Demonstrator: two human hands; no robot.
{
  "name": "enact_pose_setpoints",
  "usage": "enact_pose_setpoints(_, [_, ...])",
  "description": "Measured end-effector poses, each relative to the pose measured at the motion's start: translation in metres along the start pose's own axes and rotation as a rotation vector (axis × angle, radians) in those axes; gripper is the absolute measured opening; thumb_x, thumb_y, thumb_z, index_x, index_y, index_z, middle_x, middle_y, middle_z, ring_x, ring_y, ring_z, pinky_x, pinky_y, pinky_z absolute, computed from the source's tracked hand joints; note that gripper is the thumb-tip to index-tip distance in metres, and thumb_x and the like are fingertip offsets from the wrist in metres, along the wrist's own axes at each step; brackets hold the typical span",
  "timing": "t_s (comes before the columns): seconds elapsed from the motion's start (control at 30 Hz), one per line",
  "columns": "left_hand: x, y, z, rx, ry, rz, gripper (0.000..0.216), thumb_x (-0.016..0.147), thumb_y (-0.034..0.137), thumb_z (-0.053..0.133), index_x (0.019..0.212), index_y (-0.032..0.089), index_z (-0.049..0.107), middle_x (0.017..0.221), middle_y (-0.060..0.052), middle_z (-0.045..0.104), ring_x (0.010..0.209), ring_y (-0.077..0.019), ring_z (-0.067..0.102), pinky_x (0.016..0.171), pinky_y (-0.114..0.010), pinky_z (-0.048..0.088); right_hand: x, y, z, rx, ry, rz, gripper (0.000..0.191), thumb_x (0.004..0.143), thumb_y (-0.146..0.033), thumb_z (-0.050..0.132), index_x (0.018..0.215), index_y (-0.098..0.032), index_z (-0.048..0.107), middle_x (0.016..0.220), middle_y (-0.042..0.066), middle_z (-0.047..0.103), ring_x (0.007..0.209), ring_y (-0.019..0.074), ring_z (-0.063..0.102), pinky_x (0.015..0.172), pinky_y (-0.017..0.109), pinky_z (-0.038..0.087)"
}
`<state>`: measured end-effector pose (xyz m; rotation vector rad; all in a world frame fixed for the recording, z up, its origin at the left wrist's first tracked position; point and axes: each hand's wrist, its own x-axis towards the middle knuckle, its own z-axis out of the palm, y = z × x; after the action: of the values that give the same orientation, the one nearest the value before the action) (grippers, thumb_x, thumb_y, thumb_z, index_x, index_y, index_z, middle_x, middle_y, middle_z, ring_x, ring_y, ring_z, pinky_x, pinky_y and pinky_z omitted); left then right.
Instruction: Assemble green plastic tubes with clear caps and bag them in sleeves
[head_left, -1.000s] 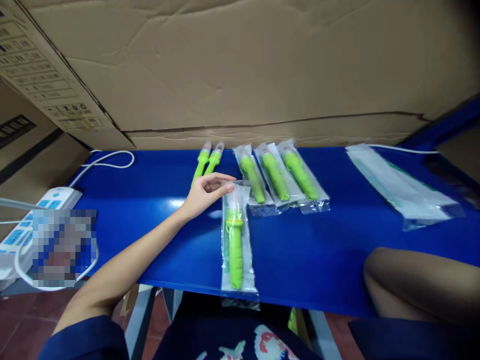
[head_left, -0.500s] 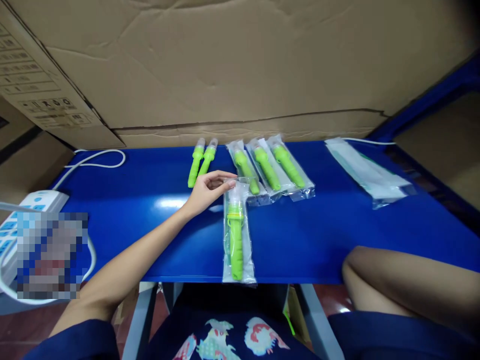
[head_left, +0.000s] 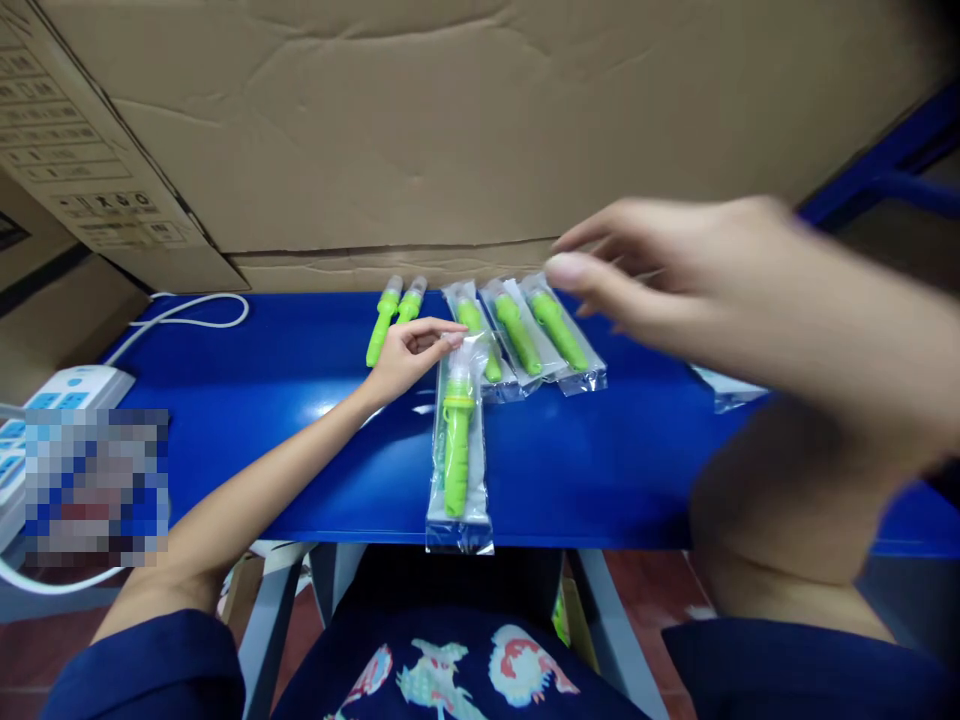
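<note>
- Lime-green, ribbed, stick-shaped plastic article [head_left: 456, 460], translucent cap [head_left: 460, 375] fitted: inside a flat, clear plastic bag [head_left: 478, 500], cap end farthest; bag's lower end at the near edge of the glossy blue table [head_left: 585, 460].
- Three bagged lime-green articles [head_left: 519, 335]: slanted row beyond, side by side.
- Two unbagged lime-green articles [head_left: 382, 330]: left of that row, capped ends farthest; right one partly hidden.

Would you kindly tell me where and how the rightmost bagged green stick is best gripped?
Probably by the green handle, squeezed through the clear bag, coming from the right: a neighbouring bagged stick lies close along its left, and the long, slim handle points away from the cardboard, slanting right.
</note>
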<state>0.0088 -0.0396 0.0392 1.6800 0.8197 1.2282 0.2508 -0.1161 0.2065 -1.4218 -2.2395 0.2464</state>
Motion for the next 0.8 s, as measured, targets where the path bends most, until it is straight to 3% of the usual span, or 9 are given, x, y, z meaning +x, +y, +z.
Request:
enact_pose_setpoints(0.07, [0.006,-0.005,-0.003,-0.011,0.011,0.017,0.050,0.082,0.063,0.083,0.103,0.018,0.082,0.107,-0.012,0.083,0.100,-0.0276,0.079,0.096,-0.047,0.065,0.015,0.002,0.028,-0.020,-0.141,0.110,0.054,0.104,-0.065,0.056,0.084,-0.017,0.069,0.067,0.006,0.065,0.058,0.0180,0.060,0.066,0.037,0.054])
enact_pose_setpoints(0.17, [0.013,-0.016,-0.007,-0.023,0.037,0.022,0.047,0.081,0.062,0.084,0.102,0.020,0.082,0.112,-0.012,0.082,0.109,-0.0309,0.078,0.105,-0.054,0.061,0.034,0.014,0.083,0.450,-0.323,0.254,0.060,0.105,-0.072,0.048,0.100,-0.016,0.068,0.065,0.003,0.066,0.050,0.0153,0.064,0.051,0.028,0.051])
enact_pose_setpoints(0.23, [0.016,-0.023,-0.009,-0.022,0.055,0.017,0.042,0.081,0.058,0.084,0.099,0.020,0.082,0.113,-0.012,0.082,0.110,-0.0308,0.078,0.108,-0.057,0.058,0.040,0.024,0.116,0.688,-0.322,0.307,0.063,0.106,-0.074,0.042,0.115,-0.016,0.064,0.066,0.002,0.067,0.048,0.0161,0.066,0.044,0.026,0.050])
enact_pose_setpoints(0.33, [0.017,-0.029,-0.013,-0.029,0.077,0.008,0.039,0.079,0.054,0.086,0.096,0.019,0.082,0.108,-0.010,0.083,0.104,-0.0285,0.079,0.106,-0.055,0.059,0.043,0.036,0.151,0.879,-0.227,0.297,0.060,0.100,-0.074,0.056,0.115,-0.016,0.062,0.057,-0.001,0.062,0.037,0.0138,0.059,0.033,0.021,0.042])
enact_pose_setpoints(0.47, [0.017,-0.029,-0.018,-0.020,0.119,-0.009,0.048,0.072,0.059,0.089,0.094,0.017,0.083,0.103,-0.012,0.084,0.096,-0.0266,0.079,0.100,-0.048,0.062,0.048,0.039,0.173,1.073,-0.272,0.394,0.058,0.097,-0.072,0.064,0.122,-0.020,0.060,0.054,-0.003,0.058,0.034,0.0149,0.055,0.027,0.022,0.039])
enact_pose_setpoints(0.67, [0.014,-0.025,-0.028,0.024,0.146,-0.006,0.056,0.071,0.063,0.089,0.096,0.013,0.084,0.101,-0.013,0.084,0.091,-0.0236,0.079,0.089,-0.036,0.063,0.051,0.024,0.185,1.323,-0.380,0.506,0.073,0.103,-0.083,0.024,0.125,-0.021,0.056,0.059,0.000,0.060,0.038,0.0149,0.056,0.029,0.020,0.039])
enact_pose_setpoints(0.8, [0.009,-0.029,-0.032,0.049,0.175,-0.025,0.052,0.075,0.059,0.085,0.101,0.013,0.084,0.108,-0.013,0.084,0.095,-0.0238,0.080,0.089,-0.034,0.062,0.050,0.019,0.189,1.373,-0.375,0.537,0.062,0.109,-0.072,0.022,0.120,-0.020,0.054,0.060,0.000,0.058,0.039,0.0134,0.054,0.031,0.017,0.034])
